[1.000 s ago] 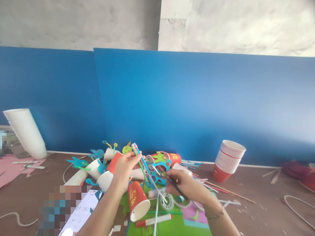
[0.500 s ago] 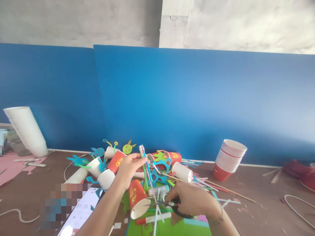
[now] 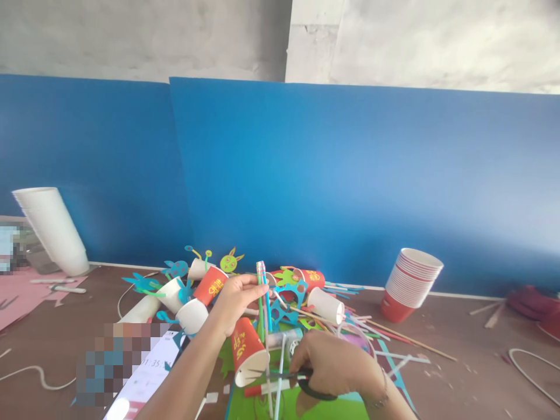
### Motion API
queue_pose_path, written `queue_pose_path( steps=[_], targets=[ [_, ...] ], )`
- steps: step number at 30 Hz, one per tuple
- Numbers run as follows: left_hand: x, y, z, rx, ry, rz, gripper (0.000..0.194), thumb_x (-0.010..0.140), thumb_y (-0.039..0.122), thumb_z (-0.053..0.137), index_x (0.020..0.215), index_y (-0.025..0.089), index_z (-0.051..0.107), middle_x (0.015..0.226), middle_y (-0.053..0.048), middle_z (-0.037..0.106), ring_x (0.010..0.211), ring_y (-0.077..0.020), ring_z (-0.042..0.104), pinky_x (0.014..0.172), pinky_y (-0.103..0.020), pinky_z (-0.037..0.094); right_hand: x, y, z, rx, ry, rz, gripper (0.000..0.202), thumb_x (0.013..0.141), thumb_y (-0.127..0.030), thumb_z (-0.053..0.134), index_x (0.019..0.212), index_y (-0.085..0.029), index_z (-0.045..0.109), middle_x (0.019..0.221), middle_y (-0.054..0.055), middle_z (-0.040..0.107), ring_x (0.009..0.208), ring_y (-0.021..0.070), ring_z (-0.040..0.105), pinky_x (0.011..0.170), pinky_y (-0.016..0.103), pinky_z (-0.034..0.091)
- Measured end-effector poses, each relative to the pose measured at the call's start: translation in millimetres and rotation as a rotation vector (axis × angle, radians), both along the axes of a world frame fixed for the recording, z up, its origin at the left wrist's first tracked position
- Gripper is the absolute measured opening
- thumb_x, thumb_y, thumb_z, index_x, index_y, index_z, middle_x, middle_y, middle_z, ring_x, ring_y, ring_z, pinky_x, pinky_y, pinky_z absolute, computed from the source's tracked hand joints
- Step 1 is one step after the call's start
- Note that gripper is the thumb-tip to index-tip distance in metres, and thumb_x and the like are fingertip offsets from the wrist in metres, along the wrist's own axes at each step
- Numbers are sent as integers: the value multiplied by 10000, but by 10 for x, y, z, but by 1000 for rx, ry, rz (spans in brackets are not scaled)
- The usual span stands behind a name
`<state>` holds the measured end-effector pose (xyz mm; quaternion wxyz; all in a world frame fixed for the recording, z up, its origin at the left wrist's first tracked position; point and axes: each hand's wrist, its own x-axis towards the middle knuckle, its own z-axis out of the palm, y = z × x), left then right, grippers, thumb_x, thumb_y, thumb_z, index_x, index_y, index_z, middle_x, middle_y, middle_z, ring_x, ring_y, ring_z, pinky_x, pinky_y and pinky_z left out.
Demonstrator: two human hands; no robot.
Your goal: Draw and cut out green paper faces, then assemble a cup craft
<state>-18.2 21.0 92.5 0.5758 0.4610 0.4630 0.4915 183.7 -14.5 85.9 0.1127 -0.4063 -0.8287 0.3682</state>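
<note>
My left hand (image 3: 240,294) pinches a small bunch of drinking straws (image 3: 268,309) upright between thumb and fingers. Green, blue and pale straws make up the bunch, and the pale ones reach down lowest. My right hand (image 3: 326,364) is closed around dark-handled scissors (image 3: 308,385), their blades pointing left. The blades lie at the lower pale straws; I cannot tell whether they touch them. Just left of the straws a red paper cup (image 3: 248,345) lies tipped with its white base toward me. A red-capped marker (image 3: 262,389) rests beneath the scissors on a green sheet (image 3: 315,408).
Paper cups with cut-paper figures (image 3: 170,291) crowd the table behind my hands. A stack of red and white cups (image 3: 413,283) leans at right, a white cup stack (image 3: 52,233) at left. A phone (image 3: 144,373) lies left of my forearm. Blue panels stand behind.
The straws in my left hand have become more upright, and the pale lower ends no longer cross as widely. The scissors have moved slightly downward. The view has shifted a little.
</note>
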Motion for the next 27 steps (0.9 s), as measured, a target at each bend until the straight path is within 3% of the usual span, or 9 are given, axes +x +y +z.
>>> queue_pose_path(
  steps=[7, 12, 15, 17, 19, 21, 24, 27],
  targets=[
    [-27, 55, -76, 3, -2, -40, 347, 636, 354, 762, 891, 131, 686, 713, -60, 724, 566, -160, 650, 495, -230, 493, -49, -40, -22, 43, -175, 83, 94, 636, -252, 666, 640, -250, 759, 449, -51, 488, 412, 81, 360, 389, 209, 251],
    [-22, 50, -46, -16, -9, 1, 343, 608, 365, 781, 846, 138, 681, 711, -54, 719, 539, -154, 636, 432, -207, 459, -29, -203, -136, 105, -341, 37, 246, 612, -195, 648, 814, -296, 744, 637, -31, 663, 539, 127, 542, 445, 200, 309],
    [1, 37, -41, 11, -44, 51, 325, 595, 370, 787, 803, 143, 683, 725, -44, 712, 574, -149, 636, 460, -202, 464, -85, -319, -377, 255, -502, -99, 294, 678, -204, 609, 942, -307, 683, 778, 14, 713, 615, 188, 627, 428, 218, 298],
    [22, 43, -66, 0, -58, 44, 348, 579, 384, 792, 811, 146, 689, 720, -38, 706, 585, -149, 634, 475, -207, 464, -159, -357, -607, 290, -544, -24, 262, 689, -143, 599, 914, -259, 665, 697, 31, 713, 580, 202, 639, 423, 223, 314],
    [46, 60, -109, -28, -54, -2, 374, 566, 393, 797, 828, 146, 695, 696, -29, 699, 572, -141, 624, 483, -209, 456, -228, -363, -834, 386, -600, -36, 227, 711, -58, 547, 847, -197, 664, 710, 92, 719, 616, 235, 658, 427, 234, 340],
    [76, 79, -160, -48, -60, -54, 382, 552, 388, 807, 820, 140, 695, 660, -16, 687, 559, -129, 613, 496, -207, 449, -264, -353, -991, 496, -479, -19, 141, 722, -90, 560, 776, -184, 651, 804, 116, 721, 709, 244, 665, 435, 224, 359],
    [132, 95, -230, -71, -109, -83, 417, 506, 370, 838, 809, 143, 665, 629, 0, 678, 545, -127, 612, 517, -215, 452, -260, -333, -1033, 287, -232, -33, 117, 707, -125, 568, 752, -208, 637, 655, 44, 693, 592, 183, 632, 408, 206, 324],
    [185, 91, -274, -80, -142, -68, 432, 477, 376, 852, 763, 156, 615, 640, -3, 685, 540, -134, 616, 525, -231, 459, -235, -319, -917, -6, -90, -100, 111, 674, -145, 579, 666, -236, 642, 480, -22, 611, 465, 159, 573, 386, 217, 291]
  ],
)
